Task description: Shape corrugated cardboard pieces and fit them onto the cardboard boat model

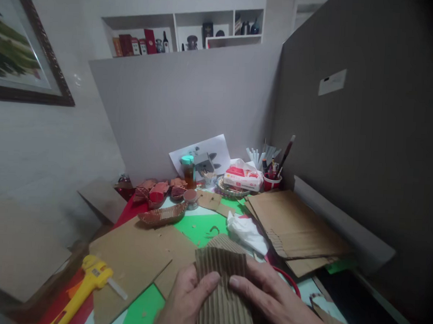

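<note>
Both hands hold a piece of brown corrugated cardboard (225, 307) with its ridges exposed, low in the centre of the head view. My left hand (191, 298) grips its left side, thumb on the ridged face. On the right side, my right hand (267, 293) pinches it, the thumb lying near a crease in the middle. The piece bends at its upper end, and a rounded ridged part shows behind it. The fingers behind the cardboard are hidden. Just beyond the hands lies a crumpled white tissue (247, 233).
A yellow glue gun (86, 288) rests at left on flat cardboard (131, 259). Farther back are a boat-shaped cardboard piece (163, 215), reddish pieces (158, 193), a jar with a turquoise lid (188, 172), a tissue pack (243, 177) and a pen cup (272, 182). Cardboard sheets (296, 224) are stacked at right.
</note>
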Available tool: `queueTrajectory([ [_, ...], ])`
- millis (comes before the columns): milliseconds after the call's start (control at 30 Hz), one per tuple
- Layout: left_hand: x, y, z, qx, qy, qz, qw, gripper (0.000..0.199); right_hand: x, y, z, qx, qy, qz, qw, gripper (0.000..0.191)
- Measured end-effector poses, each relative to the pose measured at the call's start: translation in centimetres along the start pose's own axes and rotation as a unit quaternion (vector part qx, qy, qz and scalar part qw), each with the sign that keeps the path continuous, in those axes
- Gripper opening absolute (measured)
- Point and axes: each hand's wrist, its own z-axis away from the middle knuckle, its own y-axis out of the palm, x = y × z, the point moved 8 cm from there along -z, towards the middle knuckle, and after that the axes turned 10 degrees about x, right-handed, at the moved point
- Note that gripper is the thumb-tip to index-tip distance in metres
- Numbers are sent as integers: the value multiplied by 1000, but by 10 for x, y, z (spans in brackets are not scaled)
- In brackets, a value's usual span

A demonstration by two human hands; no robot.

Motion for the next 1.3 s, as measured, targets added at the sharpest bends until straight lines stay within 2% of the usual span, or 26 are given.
queueTrajectory([
  [100,3,-3,0,-7,-6,-7,1000,52,-3,-1,0,-9,1,-13,1000,29],
  [233,5,-4,0,-6,-19,-5,1000,51,1,3,-1,20,-9,-8,1000,30],
  [333,3,3,-1,24,-18,13,999,47,7,6,-2,36,-18,-3,999,31],
  [467,-4,19,-3,88,-2,44,995,44,8,5,0,22,-16,7,1000,33],
  [533,-4,20,-3,99,-7,45,994,44,8,4,0,23,-17,10,1000,34],
  [700,-1,8,2,77,-48,-41,995,45,10,2,2,31,-10,11,999,33],
  [833,-13,10,3,89,-26,-111,989,42,12,5,2,42,-11,-7,999,29],
  [1033,-21,22,0,121,-12,-104,987,51,11,0,1,5,-42,-17,999,28],
  [1100,-23,29,1,145,-7,-102,984,53,11,1,0,21,-43,-11,999,29],
  [1200,-27,37,3,179,1,-104,978,39,14,7,0,63,-43,4,997,27],
  [1300,-30,33,3,175,5,-108,979,39,17,4,0,52,-48,40,997,27],
])
